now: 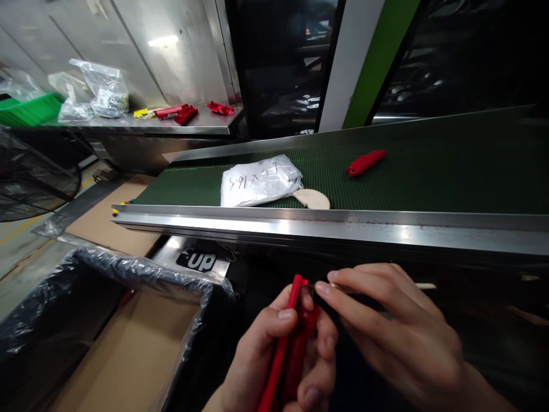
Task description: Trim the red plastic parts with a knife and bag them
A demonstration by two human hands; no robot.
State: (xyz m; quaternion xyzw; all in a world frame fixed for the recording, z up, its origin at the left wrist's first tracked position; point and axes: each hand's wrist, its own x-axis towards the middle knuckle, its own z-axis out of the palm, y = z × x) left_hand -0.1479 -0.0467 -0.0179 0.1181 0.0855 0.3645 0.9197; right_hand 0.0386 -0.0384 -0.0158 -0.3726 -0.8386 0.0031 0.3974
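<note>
The left hand (274, 349) was closed around a red plastic part (291, 337), held upright low in the view, just below the steel rail (343, 226) of the conveyor. The right hand (386, 332) pinched a thin tool (424, 286) between thumb and forefinger, with its tip at the part's top edge. The part looked light, stiff and smooth, likely best gripped along its long sides, since its thin edges might flex or slip.

On the green conveyor belt (429, 166) lay a white bag (257, 180), a beige disc (313, 198) touching it, and another red piece (365, 162) well apart. A cardboard box with a black liner (128, 343) stood to the left. More red pieces (178, 113) lay on the far tabletop (201, 123).
</note>
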